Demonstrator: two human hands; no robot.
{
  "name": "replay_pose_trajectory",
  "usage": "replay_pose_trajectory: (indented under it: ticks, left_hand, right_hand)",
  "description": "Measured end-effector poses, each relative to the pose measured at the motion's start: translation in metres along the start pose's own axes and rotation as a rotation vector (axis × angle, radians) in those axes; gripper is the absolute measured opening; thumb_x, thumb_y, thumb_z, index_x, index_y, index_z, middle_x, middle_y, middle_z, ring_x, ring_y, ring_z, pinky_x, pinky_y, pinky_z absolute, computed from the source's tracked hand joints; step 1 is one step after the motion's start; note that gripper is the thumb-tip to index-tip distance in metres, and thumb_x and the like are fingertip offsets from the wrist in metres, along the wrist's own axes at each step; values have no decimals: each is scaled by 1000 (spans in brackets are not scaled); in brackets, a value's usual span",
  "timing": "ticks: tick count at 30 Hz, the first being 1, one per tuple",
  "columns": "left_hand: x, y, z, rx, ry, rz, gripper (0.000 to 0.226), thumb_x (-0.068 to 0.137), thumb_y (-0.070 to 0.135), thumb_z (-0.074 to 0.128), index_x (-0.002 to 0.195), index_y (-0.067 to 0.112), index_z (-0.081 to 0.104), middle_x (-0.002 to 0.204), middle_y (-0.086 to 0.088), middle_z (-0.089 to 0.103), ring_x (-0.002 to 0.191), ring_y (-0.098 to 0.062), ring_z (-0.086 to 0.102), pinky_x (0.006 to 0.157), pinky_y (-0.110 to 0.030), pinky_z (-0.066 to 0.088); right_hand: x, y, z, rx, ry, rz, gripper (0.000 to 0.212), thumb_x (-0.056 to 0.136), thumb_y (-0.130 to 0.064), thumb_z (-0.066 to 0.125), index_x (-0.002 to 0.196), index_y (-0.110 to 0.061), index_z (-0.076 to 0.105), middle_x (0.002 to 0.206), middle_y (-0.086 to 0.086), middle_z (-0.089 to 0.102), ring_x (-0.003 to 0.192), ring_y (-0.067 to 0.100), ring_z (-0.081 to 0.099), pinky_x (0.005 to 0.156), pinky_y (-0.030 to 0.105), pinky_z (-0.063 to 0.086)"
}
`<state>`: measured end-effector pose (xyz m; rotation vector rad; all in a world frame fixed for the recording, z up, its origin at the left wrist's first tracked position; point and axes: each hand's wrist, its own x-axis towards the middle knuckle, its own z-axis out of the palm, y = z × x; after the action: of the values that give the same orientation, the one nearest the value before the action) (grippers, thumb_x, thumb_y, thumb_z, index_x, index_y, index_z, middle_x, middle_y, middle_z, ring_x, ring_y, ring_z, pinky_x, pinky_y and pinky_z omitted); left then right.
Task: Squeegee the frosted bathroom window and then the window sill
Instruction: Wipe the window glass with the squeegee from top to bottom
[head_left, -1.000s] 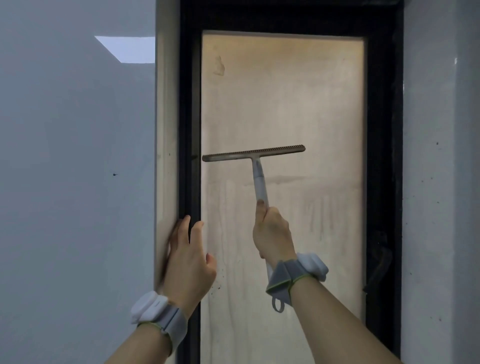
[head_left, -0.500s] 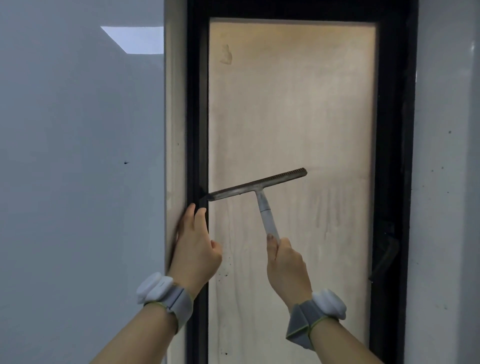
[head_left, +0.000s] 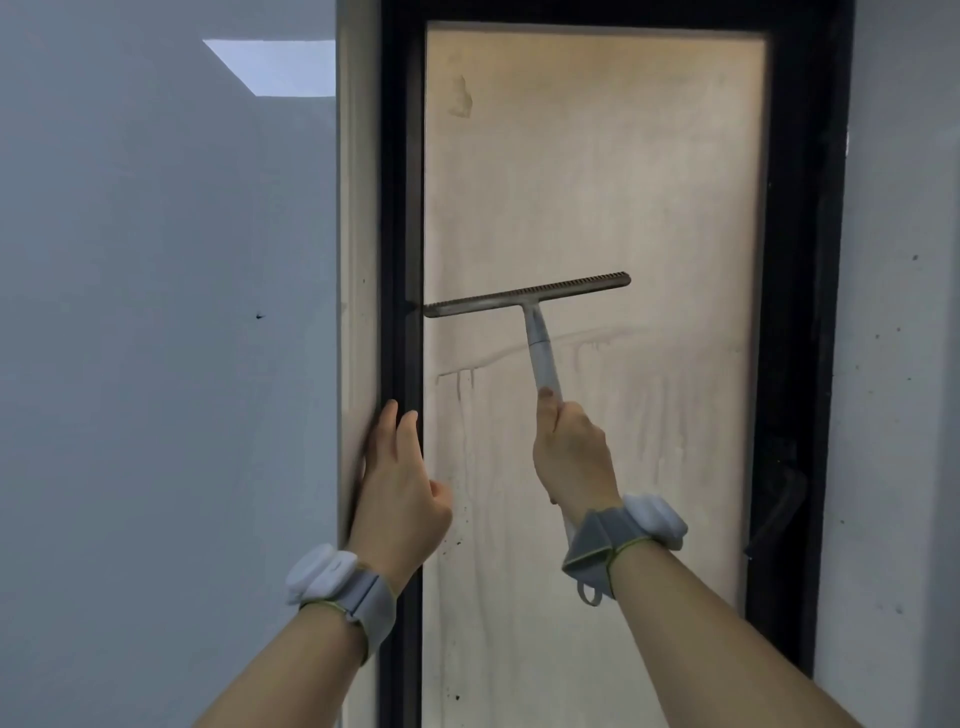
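Note:
The tall frosted window (head_left: 592, 171) glows beige inside a black frame (head_left: 802, 260). My right hand (head_left: 571, 452) grips the pale handle of a squeegee (head_left: 527, 299), whose grey blade lies nearly level against the glass, its left end at the frame's left edge. A wet line with drips runs across the glass just below the blade. My left hand (head_left: 397, 483) rests flat on the left jamb, fingers apart, holding nothing. The window sill is out of view.
A grey wall (head_left: 156, 364) stands on the left with a bright ceiling-light reflection (head_left: 275, 65) on it. Another grey wall (head_left: 904, 364) flanks the right. A dark window handle (head_left: 779, 509) sits on the right side of the frame.
The blade dropped and tilted, then rose again and levelled, leaving a drip line on the glass. My left hand stayed on the jamb.

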<state>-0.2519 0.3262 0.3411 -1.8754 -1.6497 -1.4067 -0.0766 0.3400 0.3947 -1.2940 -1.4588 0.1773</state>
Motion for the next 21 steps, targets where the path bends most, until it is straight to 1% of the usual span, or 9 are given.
replay_pose_trajectory:
  ticks: [2, 3, 5, 9, 13, 16, 19, 21]
  left_hand:
    - [1, -1, 2, -17, 9, 1, 78, 85, 12, 57, 153, 13, 20, 165, -4, 11, 151, -21, 18, 115, -26, 14]
    - [1, -1, 2, -28, 10, 3, 79, 85, 12, 57, 154, 13, 18, 165, -3, 11, 151, -20, 17, 116, -26, 13]
    - [2, -2, 2, -56, 12, 4, 81, 86, 13, 57, 155, 14, 15, 165, -3, 11, 152, -18, 15, 117, -26, 12]
    - [1, -1, 2, -51, 29, 10, 79, 86, 12, 57, 154, 13, 17, 165, -4, 13, 152, -19, 15, 116, -25, 10]
    - [0, 2, -1, -26, 32, 40, 77, 85, 9, 55, 154, 9, 21, 165, -7, 13, 152, -21, 14, 117, -25, 9]
    - [-3, 2, -4, -19, 35, 55, 75, 86, 8, 54, 154, 8, 22, 164, -7, 14, 152, -21, 12, 117, -24, 6]
    - [-7, 2, -2, 2, 22, 57, 75, 86, 10, 53, 154, 9, 21, 164, -8, 15, 152, -21, 11, 116, -22, 3]
    - [-8, 1, -1, 4, 2, 33, 77, 86, 12, 53, 155, 10, 19, 164, -8, 13, 152, -22, 12, 116, -24, 5]
  right_hand:
    - [-8, 16, 10, -40, 5, -19, 48, 101, -57, 21, 82, -20, 45, 73, 1, 55, 62, 20, 54, 50, 34, 42]
    - [-12, 25, 13, -63, 7, -22, 47, 101, -57, 21, 80, -21, 43, 72, 0, 54, 60, 17, 52, 47, 31, 36]
    - [-22, 43, 15, -110, 6, -32, 46, 100, -58, 22, 78, -23, 41, 69, -1, 55, 58, 14, 52, 45, 28, 30]
    - [-38, 74, 10, -234, -14, -71, 46, 95, -61, 19, 75, -24, 37, 64, -3, 53, 52, 13, 50, 42, 26, 27]
    - [-47, 92, 7, -307, -39, -81, 45, 98, -58, 22, 77, -22, 38, 64, -2, 54, 54, 18, 52, 44, 31, 32]
    - [-57, 100, 0, -350, -71, -80, 44, 98, -57, 23, 78, -21, 38, 64, -1, 54, 54, 20, 54, 47, 32, 37]
    - [-59, 99, -7, -348, -85, -101, 43, 99, -56, 24, 75, -22, 37, 63, -2, 53, 52, 18, 51, 45, 32, 33]
    - [-60, 94, -11, -330, -74, -121, 44, 98, -57, 23, 73, -23, 37, 60, -3, 53, 49, 14, 49, 42, 27, 29]
